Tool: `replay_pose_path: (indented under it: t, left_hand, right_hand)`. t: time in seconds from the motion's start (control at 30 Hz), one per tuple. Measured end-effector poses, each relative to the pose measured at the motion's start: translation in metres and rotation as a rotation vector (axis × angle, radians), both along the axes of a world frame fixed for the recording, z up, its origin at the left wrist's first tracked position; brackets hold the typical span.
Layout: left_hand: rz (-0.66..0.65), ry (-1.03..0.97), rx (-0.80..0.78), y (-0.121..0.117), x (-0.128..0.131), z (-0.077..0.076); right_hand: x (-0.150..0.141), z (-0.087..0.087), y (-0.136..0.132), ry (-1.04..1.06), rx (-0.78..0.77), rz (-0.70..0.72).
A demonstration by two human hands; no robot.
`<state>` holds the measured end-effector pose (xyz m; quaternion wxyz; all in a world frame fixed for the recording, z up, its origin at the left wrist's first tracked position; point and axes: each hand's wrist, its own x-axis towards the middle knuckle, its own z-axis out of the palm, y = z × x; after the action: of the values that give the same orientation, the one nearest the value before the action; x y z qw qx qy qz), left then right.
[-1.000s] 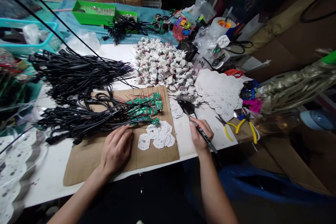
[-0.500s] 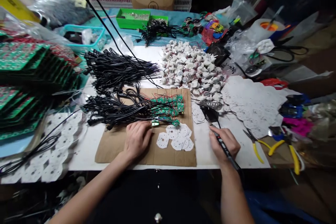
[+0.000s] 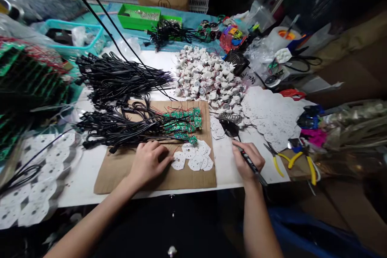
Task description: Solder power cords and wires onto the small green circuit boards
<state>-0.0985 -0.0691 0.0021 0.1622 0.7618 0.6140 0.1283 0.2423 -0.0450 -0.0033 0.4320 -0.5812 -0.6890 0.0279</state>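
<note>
My right hand [image 3: 248, 160] is closed around the dark handle of a soldering iron [image 3: 250, 161]. The iron's front end points at a dark holder [image 3: 229, 127] beside a metal coil [image 3: 230, 117]. On the cardboard sheet [image 3: 121, 173] lies my left hand [image 3: 149, 159], fingers loosely bent and thumb held apart. Its thumb tip is close to several white hexagonal pieces [image 3: 198, 157]. Just beyond the fingers are small green circuit boards [image 3: 183, 121] with red wires, joined to black cables [image 3: 121, 127]. The underside of the left hand is hidden.
More black cables [image 3: 117, 74] and a heap of white parts [image 3: 208, 76] lie farther back. Stacked green boards [image 3: 33, 76] stand left. White sheets [image 3: 272, 115], cutters [image 3: 276, 159] and yellow-handled pliers [image 3: 304, 163] lie right. Two black cords [image 3: 102, 20] hang across the view.
The view has swung right, so things appear farther left. My left thumb has spread from the fingers, and the small green board at its fingertips no longer shows. My right hand still holds the iron.
</note>
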Motion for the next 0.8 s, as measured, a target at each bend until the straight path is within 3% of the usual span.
replay_pose_path:
  t: [0.33,0.6,0.7,0.8]
  left_hand:
    - [-0.017,-0.474,-0.302,0.008,0.009,0.001]
    - [-0.033,-0.621,-0.397,0.008,0.007,0.007]
    - [0.02,-0.651,-0.464,0.008,0.007,0.006]
    - [0.048,-0.559,-0.466,0.008,0.003,0.006]
  right_hand:
    - [0.001,-0.003,-0.002,0.023,0.038,-0.007]
    - [-0.006,-0.001,-0.008,0.097,0.062,-0.015]
    - [-0.011,0.003,-0.023,0.167,0.047,-0.012]
    - [-0.024,0.002,-0.047,0.276,-0.035,-0.022]
